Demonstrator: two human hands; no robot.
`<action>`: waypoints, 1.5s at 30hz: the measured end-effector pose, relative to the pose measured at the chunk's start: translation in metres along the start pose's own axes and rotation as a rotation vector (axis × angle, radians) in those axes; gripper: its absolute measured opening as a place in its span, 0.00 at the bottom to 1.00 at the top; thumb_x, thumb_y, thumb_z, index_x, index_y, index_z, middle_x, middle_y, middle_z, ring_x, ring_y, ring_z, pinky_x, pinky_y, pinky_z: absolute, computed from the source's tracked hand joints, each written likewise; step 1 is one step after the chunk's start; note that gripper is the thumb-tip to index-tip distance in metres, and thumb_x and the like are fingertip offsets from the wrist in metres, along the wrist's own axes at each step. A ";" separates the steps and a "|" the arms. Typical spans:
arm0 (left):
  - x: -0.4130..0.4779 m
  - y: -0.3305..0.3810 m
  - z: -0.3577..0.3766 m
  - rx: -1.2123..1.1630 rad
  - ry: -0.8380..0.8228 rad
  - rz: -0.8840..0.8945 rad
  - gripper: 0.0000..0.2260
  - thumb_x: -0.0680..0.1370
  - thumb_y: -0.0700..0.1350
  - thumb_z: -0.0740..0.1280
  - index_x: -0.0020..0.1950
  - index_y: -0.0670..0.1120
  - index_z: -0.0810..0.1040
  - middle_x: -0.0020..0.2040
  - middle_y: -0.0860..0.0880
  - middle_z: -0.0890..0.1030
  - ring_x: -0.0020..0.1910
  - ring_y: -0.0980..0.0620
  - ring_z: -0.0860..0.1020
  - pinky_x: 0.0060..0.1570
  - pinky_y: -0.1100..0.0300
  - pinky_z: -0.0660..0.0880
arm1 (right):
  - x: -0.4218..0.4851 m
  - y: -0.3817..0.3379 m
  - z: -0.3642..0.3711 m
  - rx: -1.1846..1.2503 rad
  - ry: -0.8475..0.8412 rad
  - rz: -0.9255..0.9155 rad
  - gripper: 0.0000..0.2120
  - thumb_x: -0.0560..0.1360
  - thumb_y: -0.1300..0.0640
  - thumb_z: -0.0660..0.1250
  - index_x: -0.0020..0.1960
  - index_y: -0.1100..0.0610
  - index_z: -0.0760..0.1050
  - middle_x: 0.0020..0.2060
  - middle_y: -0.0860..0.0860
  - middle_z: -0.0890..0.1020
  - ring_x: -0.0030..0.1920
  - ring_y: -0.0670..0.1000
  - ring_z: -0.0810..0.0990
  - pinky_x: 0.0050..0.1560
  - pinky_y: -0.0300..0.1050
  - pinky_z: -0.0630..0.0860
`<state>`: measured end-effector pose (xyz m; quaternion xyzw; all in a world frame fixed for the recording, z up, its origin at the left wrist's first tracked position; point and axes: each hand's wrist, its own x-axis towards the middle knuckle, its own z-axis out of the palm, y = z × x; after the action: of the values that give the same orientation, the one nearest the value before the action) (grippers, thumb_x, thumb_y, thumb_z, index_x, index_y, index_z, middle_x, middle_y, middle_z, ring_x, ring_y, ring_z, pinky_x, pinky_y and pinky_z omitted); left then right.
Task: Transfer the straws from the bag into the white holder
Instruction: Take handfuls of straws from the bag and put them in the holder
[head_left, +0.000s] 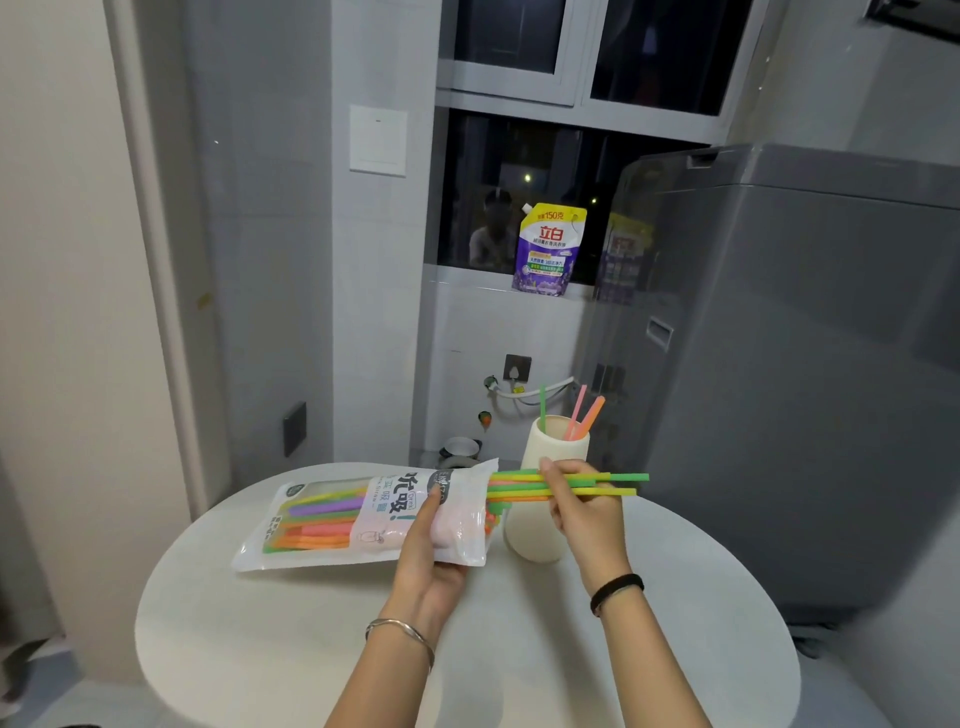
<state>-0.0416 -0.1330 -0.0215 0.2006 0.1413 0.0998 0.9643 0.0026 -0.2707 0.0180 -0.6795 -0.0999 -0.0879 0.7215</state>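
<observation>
**Straws come out of the bag in a bunch, with the holder close by**

Our left hand (431, 545) grips the plastic bag (358, 525) from below, thumb laid over its printed face. It holds the bag level above the round white table (311, 649) with the open mouth turned right, which we judge keeps the pack steady while straws slide out sideways. Our right hand (582, 512) pinches a small bunch of straws (623, 484), fingers curled round them near the middle. Their left ends sit at or just inside the bag's mouth and their right ends project free. The bunch lies flat and crosses in front of the white holder (535, 540), which stands upright on the table just behind our hands. We reckon that is near enough for a short lift and tilt. 3 standing straws (576, 413) already lean in it: 1 green, 1 pink, 1 orange. The straws look thick and matte, in bright green, yellow, orange and pink. Many more, purple among them, show through the bag's clear window, so we judge the job barely begun
</observation>
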 end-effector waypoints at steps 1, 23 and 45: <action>0.000 -0.001 0.000 0.008 0.003 -0.001 0.04 0.78 0.44 0.66 0.50 0.44 0.77 0.35 0.44 0.85 0.29 0.48 0.83 0.39 0.48 0.82 | 0.000 0.001 0.000 -0.018 -0.004 0.003 0.09 0.75 0.54 0.68 0.37 0.55 0.77 0.24 0.49 0.72 0.24 0.43 0.70 0.26 0.33 0.67; 0.003 0.003 -0.001 -0.071 0.072 0.048 0.01 0.78 0.41 0.66 0.48 0.45 0.74 0.32 0.45 0.85 0.27 0.48 0.83 0.31 0.51 0.82 | 0.007 -0.002 -0.010 0.160 0.212 0.100 0.12 0.77 0.60 0.62 0.35 0.55 0.72 0.27 0.50 0.68 0.26 0.46 0.65 0.25 0.35 0.62; 0.018 -0.005 0.013 -0.047 0.080 0.006 0.08 0.78 0.42 0.67 0.56 0.45 0.75 0.44 0.43 0.84 0.41 0.46 0.80 0.55 0.45 0.74 | 0.063 -0.059 -0.055 -0.055 0.170 -0.225 0.15 0.78 0.56 0.61 0.34 0.58 0.68 0.18 0.44 0.67 0.21 0.42 0.66 0.23 0.33 0.65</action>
<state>-0.0200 -0.1380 -0.0161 0.1744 0.1769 0.1138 0.9620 0.0493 -0.3288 0.0879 -0.6735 -0.1115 -0.2284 0.6941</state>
